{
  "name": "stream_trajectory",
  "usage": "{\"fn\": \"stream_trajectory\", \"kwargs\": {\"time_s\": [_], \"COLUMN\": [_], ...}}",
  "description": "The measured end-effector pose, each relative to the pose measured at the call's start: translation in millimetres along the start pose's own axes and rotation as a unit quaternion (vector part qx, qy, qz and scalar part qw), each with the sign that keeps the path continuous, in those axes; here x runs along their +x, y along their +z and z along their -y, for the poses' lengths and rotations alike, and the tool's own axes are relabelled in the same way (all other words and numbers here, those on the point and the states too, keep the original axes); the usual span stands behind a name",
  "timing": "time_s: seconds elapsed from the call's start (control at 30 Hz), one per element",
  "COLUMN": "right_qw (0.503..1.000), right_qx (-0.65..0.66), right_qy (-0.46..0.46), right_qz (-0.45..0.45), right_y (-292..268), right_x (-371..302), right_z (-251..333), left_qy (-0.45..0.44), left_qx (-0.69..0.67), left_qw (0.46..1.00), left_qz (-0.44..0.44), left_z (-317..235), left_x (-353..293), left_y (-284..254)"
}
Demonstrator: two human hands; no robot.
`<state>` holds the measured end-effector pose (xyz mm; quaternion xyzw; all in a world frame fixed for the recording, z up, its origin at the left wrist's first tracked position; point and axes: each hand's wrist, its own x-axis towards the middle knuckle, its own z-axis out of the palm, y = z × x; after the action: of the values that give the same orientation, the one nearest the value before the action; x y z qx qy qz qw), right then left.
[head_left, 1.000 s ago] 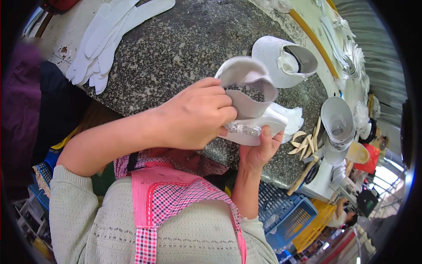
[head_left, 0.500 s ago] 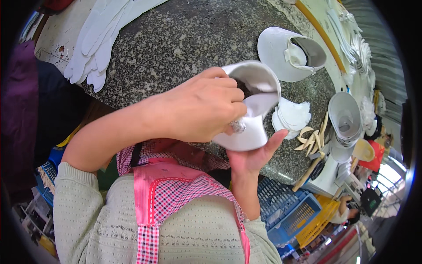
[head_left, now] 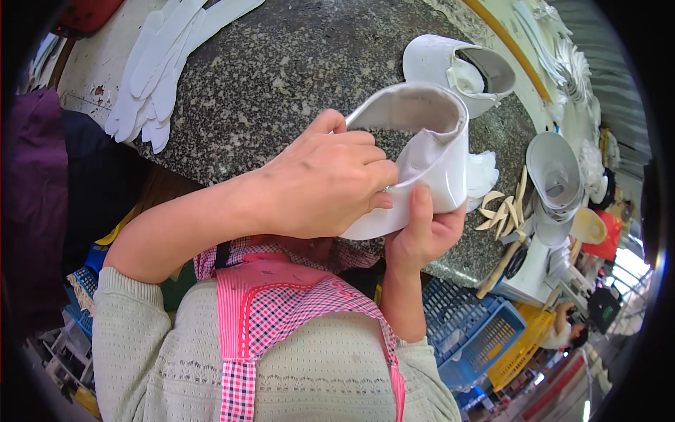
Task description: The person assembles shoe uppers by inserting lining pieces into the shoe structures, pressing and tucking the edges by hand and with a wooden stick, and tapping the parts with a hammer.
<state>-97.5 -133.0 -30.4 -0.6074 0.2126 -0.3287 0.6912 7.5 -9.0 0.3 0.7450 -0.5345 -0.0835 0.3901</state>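
A white, glossy shoe upper (head_left: 450, 176) is held up over the near edge of the stone slab, its wide opening facing up. My right hand (head_left: 429, 235) grips it from the near right, thumb pressed on its outer face. My left hand (head_left: 330, 179) is closed over its left side, fingers curled in at the edge; the fingertips are partly hidden. A tiny shiny spot shows by those fingers, too small to name. Another white shoe upper (head_left: 429, 60) lies just beyond. Partly behind the held one are thin white curved pieces (head_left: 481, 172), with beige crescent strips (head_left: 503, 214) beside them.
The speckled stone slab (head_left: 260, 91) has a pile of long white cut pieces (head_left: 158, 70) at far left. Nested white uppers (head_left: 552, 169) stand on the right. Blue (head_left: 471, 334) and yellow (head_left: 520, 344) crates sit below the right edge. Another person (head_left: 562, 330) is in the background.
The upper has been turned and raised, its opening now wider to view. My right hand has gone from an open palm underneath to a grip with the thumb on the outside.
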Motion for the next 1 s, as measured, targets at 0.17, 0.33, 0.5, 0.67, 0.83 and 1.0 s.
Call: {"fn": "stream_trajectory", "kwargs": {"time_s": [0.17,0.33,0.5,0.67,0.83,1.0], "right_qw": [0.992,0.956,0.933,0.922,0.923,0.918], "right_qx": [0.057,0.130,0.217,0.251,0.245,0.298], "right_qy": [0.050,0.216,0.244,0.216,0.216,0.231], "right_qz": [0.098,0.151,0.149,0.202,0.204,0.124], "right_y": [-17.1,-31.1,-26.8,-12.6,-15.6,-9.8], "right_x": [8.2,21.6,20.8,17.9,15.7,11.0], "right_z": [11.6,30.1,33.1,38.4,35.7,27.6], "left_qy": [-0.017,0.058,0.073,-0.201,-0.194,-0.207], "left_qx": [-0.059,-0.073,-0.027,-0.247,-0.350,-0.432], "left_qw": [0.992,0.974,0.976,0.935,0.915,0.872], "left_qz": [0.113,0.209,0.201,0.154,0.052,-0.097], "left_z": [3.3,11.8,17.5,-7.0,2.2,-4.3], "left_x": [1.1,5.5,6.5,33.5,29.4,24.6], "left_y": [-1.5,-2.1,-23.4,-49.5,-16.1,5.5]}}
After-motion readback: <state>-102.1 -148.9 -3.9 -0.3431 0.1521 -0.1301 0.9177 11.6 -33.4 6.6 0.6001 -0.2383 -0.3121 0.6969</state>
